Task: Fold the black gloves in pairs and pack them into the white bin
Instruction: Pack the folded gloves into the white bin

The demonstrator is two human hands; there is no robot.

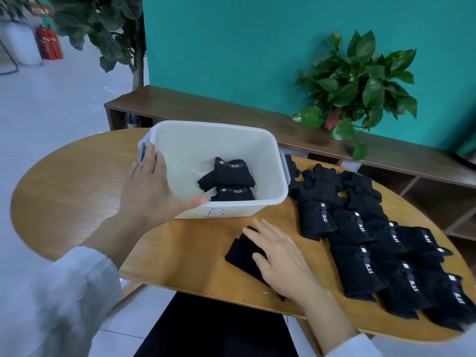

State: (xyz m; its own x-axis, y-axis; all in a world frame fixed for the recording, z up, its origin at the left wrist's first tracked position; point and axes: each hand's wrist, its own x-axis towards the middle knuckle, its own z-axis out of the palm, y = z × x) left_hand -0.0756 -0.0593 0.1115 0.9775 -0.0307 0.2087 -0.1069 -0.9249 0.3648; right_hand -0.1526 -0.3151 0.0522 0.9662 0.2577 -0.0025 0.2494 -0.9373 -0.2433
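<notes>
Two folded pairs in white bin; left grip holds rim, right grip flat

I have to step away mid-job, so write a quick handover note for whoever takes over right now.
Left hand: grips the near left corner of the white bin, thumb over the rim.
Right hand: open, flat on a black glove lying on the table before the bin.
Done: two folded pairs lie in the bin.
Left: fold and pack the glove under the hand, then the rows of unfolded gloves to the right of the bin.
</notes>
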